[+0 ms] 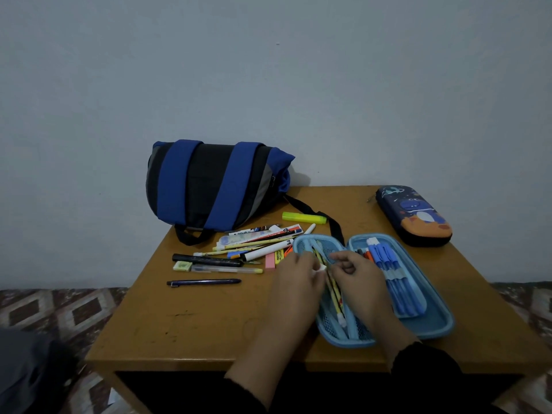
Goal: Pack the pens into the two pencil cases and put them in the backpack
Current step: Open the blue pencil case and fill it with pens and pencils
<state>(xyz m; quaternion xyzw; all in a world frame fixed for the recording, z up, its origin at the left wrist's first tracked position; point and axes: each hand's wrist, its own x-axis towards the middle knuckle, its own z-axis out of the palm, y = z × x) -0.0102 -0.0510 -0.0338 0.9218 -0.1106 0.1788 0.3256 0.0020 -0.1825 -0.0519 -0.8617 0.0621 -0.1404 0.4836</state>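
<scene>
While lying opened flat on the worktop (209,321), shows two halves: open light blue pencil case (430,330), taken as landmark. Over its left mesh half, left hand (301,279), fingers curled, pinching a small white piece (320,269) at the fingertips; cannot tell what the piece is. Just right of that, over the middle of the same case, right hand (357,274), fingers curled inward next to the yellow pencils (336,289); cannot tell whether gripping one. Inside the left half, those yellow pencils, lying lengthwise under the strap. Inside the right half, a row of blue pens (394,273) side by side, with some darker and orange ones at their left.

Left of the case, touching its upper edge, a loose heap of pens and markers (254,246). Farther left and nearer, apart from the heap, a dark pen (204,282) alone. Behind the case, a yellow highlighter (304,217). Behind and left, at the far worktop edge, the blue and black backpack (215,183), lying with straps upward. Behind and right of the case, well apart, the closed dark blue pencil case (413,215) with a cartoon print.
</scene>
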